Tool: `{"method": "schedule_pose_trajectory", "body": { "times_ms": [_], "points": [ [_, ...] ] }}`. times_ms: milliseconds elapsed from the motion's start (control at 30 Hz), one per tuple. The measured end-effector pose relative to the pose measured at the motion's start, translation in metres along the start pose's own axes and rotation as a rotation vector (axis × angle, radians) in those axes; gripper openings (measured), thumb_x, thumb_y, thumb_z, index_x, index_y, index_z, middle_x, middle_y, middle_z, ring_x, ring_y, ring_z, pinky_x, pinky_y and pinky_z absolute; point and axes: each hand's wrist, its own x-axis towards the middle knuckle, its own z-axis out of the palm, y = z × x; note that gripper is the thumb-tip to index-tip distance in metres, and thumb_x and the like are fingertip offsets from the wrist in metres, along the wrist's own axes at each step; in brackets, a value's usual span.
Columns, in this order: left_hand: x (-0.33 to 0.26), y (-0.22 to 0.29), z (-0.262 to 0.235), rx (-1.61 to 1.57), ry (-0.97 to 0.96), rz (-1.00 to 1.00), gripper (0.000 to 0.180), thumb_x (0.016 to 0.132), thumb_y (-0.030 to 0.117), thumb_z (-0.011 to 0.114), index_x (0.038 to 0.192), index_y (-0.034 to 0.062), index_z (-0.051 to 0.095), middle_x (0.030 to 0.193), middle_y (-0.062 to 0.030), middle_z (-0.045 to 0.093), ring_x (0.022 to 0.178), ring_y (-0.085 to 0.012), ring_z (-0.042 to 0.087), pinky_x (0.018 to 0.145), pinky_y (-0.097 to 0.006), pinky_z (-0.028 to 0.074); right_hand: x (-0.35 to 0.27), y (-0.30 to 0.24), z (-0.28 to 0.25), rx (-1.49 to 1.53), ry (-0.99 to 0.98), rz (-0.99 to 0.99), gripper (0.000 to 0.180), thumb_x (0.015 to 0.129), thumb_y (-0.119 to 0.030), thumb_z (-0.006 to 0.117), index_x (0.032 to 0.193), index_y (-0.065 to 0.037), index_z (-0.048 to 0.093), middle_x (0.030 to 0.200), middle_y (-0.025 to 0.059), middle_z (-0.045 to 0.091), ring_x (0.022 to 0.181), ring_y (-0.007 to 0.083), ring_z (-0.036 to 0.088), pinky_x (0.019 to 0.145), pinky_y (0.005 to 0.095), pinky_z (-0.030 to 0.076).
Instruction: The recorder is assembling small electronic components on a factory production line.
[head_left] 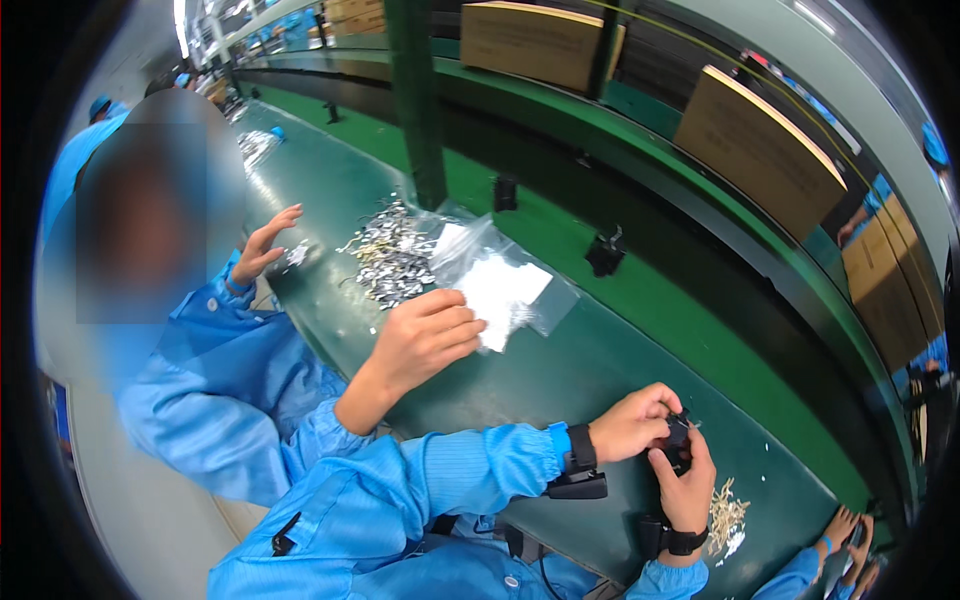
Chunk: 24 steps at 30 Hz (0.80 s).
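My left hand point(632, 424) and my right hand point(687, 488) meet over the green bench at the right, fingers bent round a small black part point(679, 440). My left fingers grip it from the left and top, while the right thumb and fingers hold its near and right side. Its exact kind is partly hidden by the fingers. Just beyond my right wrist lies a small pile of cream-coloured strips point(727, 515), with white scraps point(735, 543) beside it.
At the left, a co-worker's hand point(425, 340) touches white pieces by a clear plastic bag point(550, 305). Near it is a heap of small metallic strips point(393, 255). Cardboard boxes point(755, 150) stand behind the bench. Another person's hands point(850, 540) work at the far right.
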Motion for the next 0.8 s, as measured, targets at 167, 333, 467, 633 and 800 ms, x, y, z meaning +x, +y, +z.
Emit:
{"method": "schedule_pose_trajectory", "body": {
  "times_ms": [167, 333, 467, 633, 800],
  "points": [
    [0.012, -0.009, -0.012, -0.006, 0.000, -0.027, 0.031, 0.092, -0.005, 0.048, 0.121, 0.0038, 0.045, 0.101, -0.0077, 0.061, 0.091, -0.0142, 0.064, 0.078, -0.031, 0.056, 0.001, -0.007, 0.002, 0.042, 0.006, 0.031, 0.058, 0.077, -0.010, 0.081, 0.128, 0.004, 0.058, 0.109, 0.0155, 0.069, 0.096, 0.0222, 0.065, 0.087, 0.0338, 0.050],
    [0.011, 0.005, -0.012, 0.218, 0.066, 0.026, 0.030, 0.093, 0.003, 0.049, 0.123, 0.0009, 0.046, 0.092, -0.0080, 0.062, 0.079, -0.0130, 0.063, 0.070, -0.030, 0.054, 0.002, -0.002, 0.005, 0.082, 0.011, 0.018, 0.050, 0.082, -0.006, 0.077, 0.126, 0.003, 0.057, 0.108, 0.0090, 0.067, 0.091, 0.0142, 0.060, 0.085, 0.0294, 0.049],
    [0.014, 0.011, -0.013, 0.485, 0.173, 0.086, 0.027, 0.094, 0.009, 0.052, 0.120, -0.0002, 0.050, 0.093, -0.0095, 0.063, 0.073, -0.0144, 0.063, 0.066, -0.030, 0.054, 0.013, 0.011, 0.010, 0.155, 0.063, 0.085, 0.049, 0.080, -0.009, 0.079, 0.122, 0.003, 0.059, 0.108, 0.0106, 0.067, 0.086, 0.0149, 0.059, 0.078, 0.0286, 0.051],
    [0.021, 0.002, -0.021, 0.560, 0.315, 0.220, 0.023, 0.097, 0.014, 0.054, 0.116, 0.0005, 0.050, 0.094, -0.0081, 0.062, 0.075, -0.0144, 0.063, 0.066, -0.030, 0.054, 0.044, -0.025, 0.000, -0.107, 0.049, -0.053, 0.037, 0.081, -0.013, 0.077, 0.110, 0.006, 0.063, 0.093, 0.0134, 0.069, 0.069, 0.0154, 0.060, 0.065, 0.0306, 0.051],
    [0.020, -0.004, -0.023, 0.582, 0.341, 0.274, 0.023, 0.098, 0.015, 0.054, 0.117, 0.0012, 0.051, 0.097, -0.0092, 0.063, 0.077, -0.0161, 0.064, 0.068, -0.032, 0.054, 0.090, -0.028, -0.011, -0.461, 0.172, -0.106, 0.033, 0.079, -0.021, 0.076, 0.100, 0.003, 0.067, 0.083, 0.0180, 0.070, 0.074, 0.0318, 0.069, 0.069, 0.0410, 0.052]
  ]
}}
